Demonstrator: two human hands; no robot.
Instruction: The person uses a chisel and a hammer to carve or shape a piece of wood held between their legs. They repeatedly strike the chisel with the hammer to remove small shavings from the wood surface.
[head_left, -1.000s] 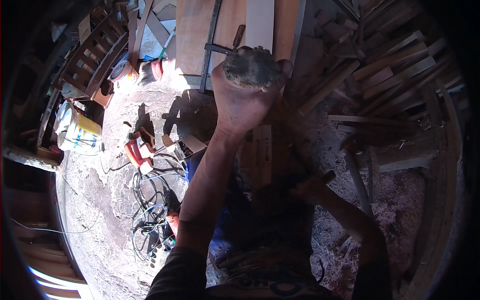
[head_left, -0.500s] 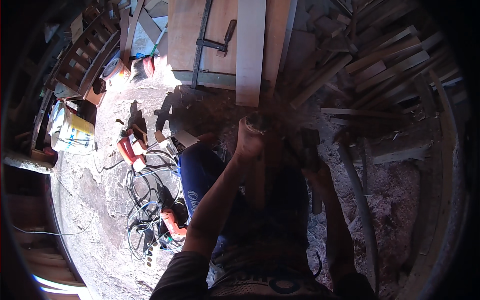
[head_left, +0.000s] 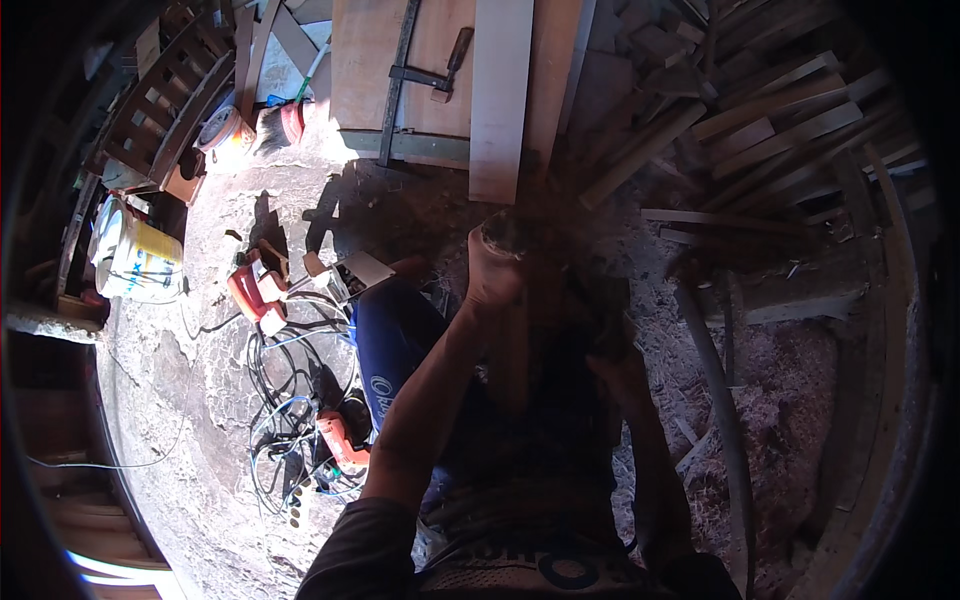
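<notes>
My left hand [head_left: 494, 275] is closed in front of my body, its fingers wrapped round something dark whose kind is lost in shadow. Below that hand a narrow brown wooden piece [head_left: 508, 355] runs down between my legs. My right hand [head_left: 612, 368] is lower and to the right, closed in deep shade. A dark, blocky object [head_left: 618, 300] shows just beyond it, and its outline is too dim to name. Ahead of my left hand a long pale board [head_left: 497, 110] lies lengthwise over a larger wooden panel.
A bar clamp [head_left: 425, 78] lies on the wooden panel [head_left: 358, 60]. To the left are an orange power drill [head_left: 340, 440], tangled cables [head_left: 280, 400], a red tool [head_left: 255, 290] and a white bucket [head_left: 145, 260]. Stacked timber offcuts [head_left: 780, 120] fill the far right; a curved pole [head_left: 715, 400] stands nearer.
My right hand has shifted slightly left and down, and the dark object by it appears less upright. My left hand stays nearly in place. The whole view has shifted a little.
</notes>
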